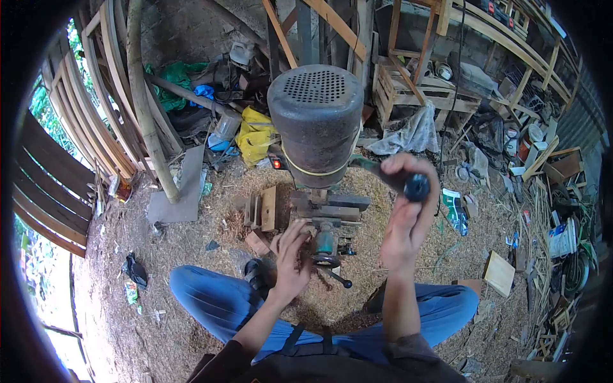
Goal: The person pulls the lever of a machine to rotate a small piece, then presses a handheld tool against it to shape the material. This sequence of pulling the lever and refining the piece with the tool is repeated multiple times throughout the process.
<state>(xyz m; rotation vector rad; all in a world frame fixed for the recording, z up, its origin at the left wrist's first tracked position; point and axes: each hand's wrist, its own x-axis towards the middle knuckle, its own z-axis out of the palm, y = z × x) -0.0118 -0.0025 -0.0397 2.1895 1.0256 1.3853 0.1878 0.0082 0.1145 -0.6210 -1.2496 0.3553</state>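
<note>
While wood blocks (269,209) lie beside the machine (319,131), yellow sheeting (255,137) sits beyond.

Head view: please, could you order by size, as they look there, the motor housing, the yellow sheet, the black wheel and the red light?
1. Motor housing
2. Yellow sheet
3. Black wheel
4. Red light

The housing seems nearest to the camera, which probably enlarges it.

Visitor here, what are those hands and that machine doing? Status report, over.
Right hand wrapped around the lever. Left hand open, beside the handwheel. Motor upright, blocking the view beneath it.
</note>
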